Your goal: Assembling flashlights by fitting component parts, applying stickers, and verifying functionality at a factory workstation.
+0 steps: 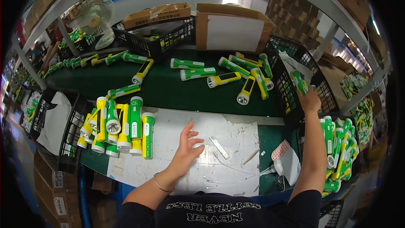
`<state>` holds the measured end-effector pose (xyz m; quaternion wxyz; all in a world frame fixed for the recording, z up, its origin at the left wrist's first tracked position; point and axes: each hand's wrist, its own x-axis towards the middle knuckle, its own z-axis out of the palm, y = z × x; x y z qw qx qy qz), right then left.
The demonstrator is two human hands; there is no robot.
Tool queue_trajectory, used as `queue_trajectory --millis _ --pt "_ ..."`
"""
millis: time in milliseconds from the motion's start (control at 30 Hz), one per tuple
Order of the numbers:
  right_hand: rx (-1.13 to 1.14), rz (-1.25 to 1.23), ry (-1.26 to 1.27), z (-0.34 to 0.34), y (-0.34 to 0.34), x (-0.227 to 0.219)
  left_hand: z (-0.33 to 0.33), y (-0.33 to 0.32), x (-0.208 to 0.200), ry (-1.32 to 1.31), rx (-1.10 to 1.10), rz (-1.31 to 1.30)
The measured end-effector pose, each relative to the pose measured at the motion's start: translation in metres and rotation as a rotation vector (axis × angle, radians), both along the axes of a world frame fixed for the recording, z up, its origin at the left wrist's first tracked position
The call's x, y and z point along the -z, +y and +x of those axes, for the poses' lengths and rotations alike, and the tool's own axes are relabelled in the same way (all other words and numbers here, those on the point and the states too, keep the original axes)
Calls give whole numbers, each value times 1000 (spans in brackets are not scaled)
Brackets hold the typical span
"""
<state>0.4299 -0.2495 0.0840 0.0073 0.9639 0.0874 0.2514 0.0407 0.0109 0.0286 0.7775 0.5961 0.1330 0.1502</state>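
My left hand (188, 150) hovers over the white work sheet (168, 164), its fingers apart and nothing in them. At the right, my right hand (310, 100) reaches over the edge of a black crate (325, 85), its fingers closed around the near end of a green and yellow flashlight (298, 80). White paper (289, 64) lines that crate under the flashlight. Left of my left hand, a heap of green and yellow flashlights (136, 118) lies piled, with one upright-lying flashlight (147, 135) closest to the hand.
More flashlights (198, 74) lie across the green conveyor belt (177, 97). Thin white cables (240, 173), a clear strip (219, 147) and a dotted paper piece (282, 150) rest near me. A paper-lined crate (76, 122) stands left; another heap of flashlights (339, 143) lies right.
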Motion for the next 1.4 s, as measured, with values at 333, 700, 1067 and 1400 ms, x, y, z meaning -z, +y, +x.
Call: queue_trajectory --millis 333,700,1067,1400 --pt "-633 39 638 -75 149 95 12 -6 30 -33 -60 103" --pt "-1204 627 1423 -221 107 -21 15 -10 22 -305 36 897" --pt "-944 910 1244 -256 82 50 10 -45 52 44 350 -307" --pt "-880 964 1233 -266 60 100 13 -32 58 267 202 -672"
